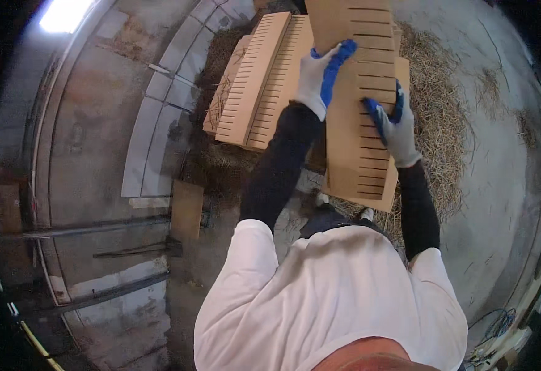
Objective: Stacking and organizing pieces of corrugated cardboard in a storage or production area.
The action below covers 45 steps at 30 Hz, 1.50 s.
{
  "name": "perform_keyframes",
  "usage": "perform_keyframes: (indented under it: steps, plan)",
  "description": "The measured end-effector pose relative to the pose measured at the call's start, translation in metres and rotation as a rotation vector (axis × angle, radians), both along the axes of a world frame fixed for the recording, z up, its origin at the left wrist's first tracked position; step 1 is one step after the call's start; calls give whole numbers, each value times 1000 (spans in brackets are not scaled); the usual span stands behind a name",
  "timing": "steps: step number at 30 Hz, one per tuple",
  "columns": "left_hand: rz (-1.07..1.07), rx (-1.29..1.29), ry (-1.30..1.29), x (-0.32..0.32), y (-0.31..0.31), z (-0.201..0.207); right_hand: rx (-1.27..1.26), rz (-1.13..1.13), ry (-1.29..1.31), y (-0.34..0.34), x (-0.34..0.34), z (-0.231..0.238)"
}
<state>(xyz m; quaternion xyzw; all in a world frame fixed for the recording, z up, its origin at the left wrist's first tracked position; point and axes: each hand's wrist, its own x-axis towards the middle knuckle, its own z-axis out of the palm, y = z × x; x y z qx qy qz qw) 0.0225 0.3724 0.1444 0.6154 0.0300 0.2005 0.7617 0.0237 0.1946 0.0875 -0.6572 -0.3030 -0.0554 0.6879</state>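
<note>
A long tan slotted cardboard sheet (344, 142) lies in front of the person, under both gloved hands. At its left edge, the left hand (327, 77) touches it, fingers close together; at its right, the right hand's (397, 127) fingers spread apart over slots. Grip tightness: can't tell. Left of the sheet: stacked slotted cardboard (252, 93); right: straw (440, 117).

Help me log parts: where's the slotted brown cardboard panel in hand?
In the head view, the panel is upper right of centre, between the white-blue gloved left hand and right hand.
</note>
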Motion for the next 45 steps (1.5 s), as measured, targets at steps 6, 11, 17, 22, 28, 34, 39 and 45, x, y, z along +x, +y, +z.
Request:
perform_keyframes:
  steps: [6, 11, 17, 22, 28, 34, 39, 45]
  plan:
    - [-9, 12, 262, 27, 84, -13, 90, 8, 272, 59, 21, -14]
    - [171, 428, 200, 20, 267, -45, 110, -39, 463, 130, 30, -47]
    - [223, 500, 613, -15, 342, -115, 94, -127, 615, 179, 43, -104]
    - [215, 665, 487, 3, 397, -225, 28, -160, 610, 225, 36, -105]
    - [-52, 406, 585, -5, 350, -181, -103, -260, 499, 230, 44, -124]
    - [-109, 406, 633, -2, 342, -182, -104, -216, 573, 233, 46, -143]
    - [-46, 475, 592, -3, 347, -189, -146, -263, 508, 236, 46, -139]
    - [-50, 449, 555, -3, 342, -182, -269, -240, 530, 229, 52, -147]
